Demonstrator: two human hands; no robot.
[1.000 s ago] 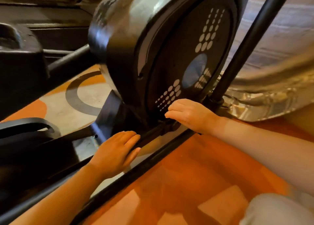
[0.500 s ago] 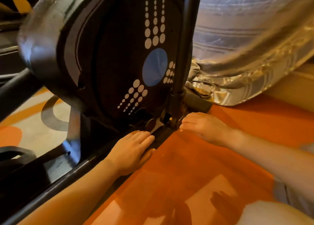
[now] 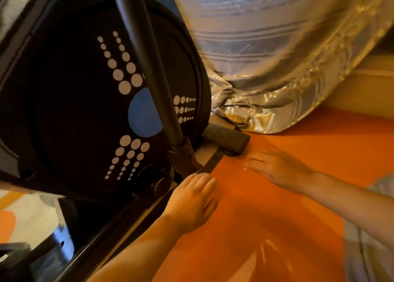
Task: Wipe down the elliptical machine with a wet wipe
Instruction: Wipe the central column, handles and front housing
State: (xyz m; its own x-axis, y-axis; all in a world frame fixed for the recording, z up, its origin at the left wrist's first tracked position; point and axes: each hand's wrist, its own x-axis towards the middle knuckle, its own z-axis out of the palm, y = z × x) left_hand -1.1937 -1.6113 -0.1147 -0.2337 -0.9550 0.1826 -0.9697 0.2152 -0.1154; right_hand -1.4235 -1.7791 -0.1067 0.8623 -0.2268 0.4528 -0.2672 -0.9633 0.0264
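Down at floor level, beside the base of the black plastic-shrouded elliptical machine (image 3: 85, 111), both hands lie flat and low. The left hand (image 3: 191, 200) rests palm-down with straight fingers together, at the edge of the dark metal floor rail (image 3: 210, 162) where it meets the glossy orange floor mat (image 3: 266, 228). That placement looks like pressing along the rail, likely over a wet wipe, though no wipe shows; I cannot tell whether one lies under the palm. The right hand (image 3: 277, 166) is blurred, fingers extended and slightly spread, close above or on the mat near the rounded dark end cap of the rear stabiliser bar (image 3: 226, 141); it grips nothing visible and seems placed for support or reach.

The machine's flywheel cover is matte and smoothly domed, printed with rows of pale dots around a blue disc (image 3: 142, 113). A slim dark steel tube (image 3: 149, 68) crosses it diagonally into a worn, rusty-looking bracket (image 3: 185, 156). Behind, a shiny silvery-gold striped satin fabric (image 3: 277, 58) drapes in soft folds to the floor.
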